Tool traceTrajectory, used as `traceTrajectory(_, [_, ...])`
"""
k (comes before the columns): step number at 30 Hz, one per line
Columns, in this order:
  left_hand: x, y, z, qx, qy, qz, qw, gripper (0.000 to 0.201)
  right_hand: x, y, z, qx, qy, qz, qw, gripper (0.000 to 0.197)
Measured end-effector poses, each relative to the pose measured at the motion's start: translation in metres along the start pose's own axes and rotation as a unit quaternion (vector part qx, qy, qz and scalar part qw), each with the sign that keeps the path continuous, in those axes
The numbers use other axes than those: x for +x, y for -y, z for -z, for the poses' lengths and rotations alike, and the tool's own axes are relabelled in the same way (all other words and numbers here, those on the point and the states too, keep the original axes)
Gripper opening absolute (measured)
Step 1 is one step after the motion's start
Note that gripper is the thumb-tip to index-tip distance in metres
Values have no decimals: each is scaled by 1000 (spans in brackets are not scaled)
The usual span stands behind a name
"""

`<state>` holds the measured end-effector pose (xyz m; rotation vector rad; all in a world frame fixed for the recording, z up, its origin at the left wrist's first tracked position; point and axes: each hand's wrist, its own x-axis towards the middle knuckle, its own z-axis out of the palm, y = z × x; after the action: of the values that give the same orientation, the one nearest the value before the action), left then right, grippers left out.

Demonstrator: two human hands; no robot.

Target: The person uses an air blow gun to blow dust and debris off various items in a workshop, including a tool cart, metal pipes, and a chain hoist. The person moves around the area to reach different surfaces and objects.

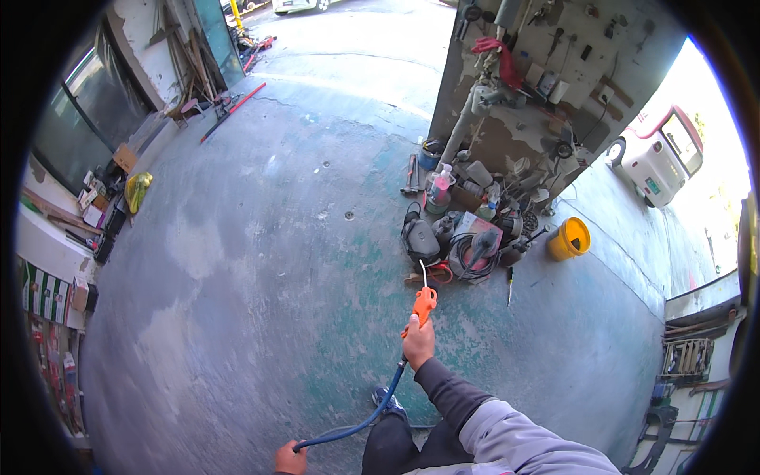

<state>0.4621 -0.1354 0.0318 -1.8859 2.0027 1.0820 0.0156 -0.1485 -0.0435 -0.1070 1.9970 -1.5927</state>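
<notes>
Nearest, at the lower edge, the left hand (290, 459) is curled around the blue hose (360, 423), which loops limp from there up past a dark shoe. The hose looks soft and springy, likely to kink or drag (best held a little back from the tool, as here). Further out, the right hand (418, 342) is wrapped tight around the handle of the orange air blow gun (425, 302), its thin nozzle aimed ahead. The gun looks light and rigid, best gripped at its handle. Beyond lie a heap of tools (467, 237) and a yellow bucket (568, 239) on the concrete floor (253, 261).
</notes>
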Motion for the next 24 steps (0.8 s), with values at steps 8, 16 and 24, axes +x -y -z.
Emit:
traceTrajectory(8, [10,-51,11,51,35,-67,996,39,-10,74,49,-189,-25,135,972,32])
traceTrajectory(16, [9,-139,-13,106,87,-191,972,39,-19,88,186,-160,-24,81,984,33])
traceTrajectory(24, [-29,-276,-99,164,153,-353,909,38,-40,117,384,24,-48,63,997,28])
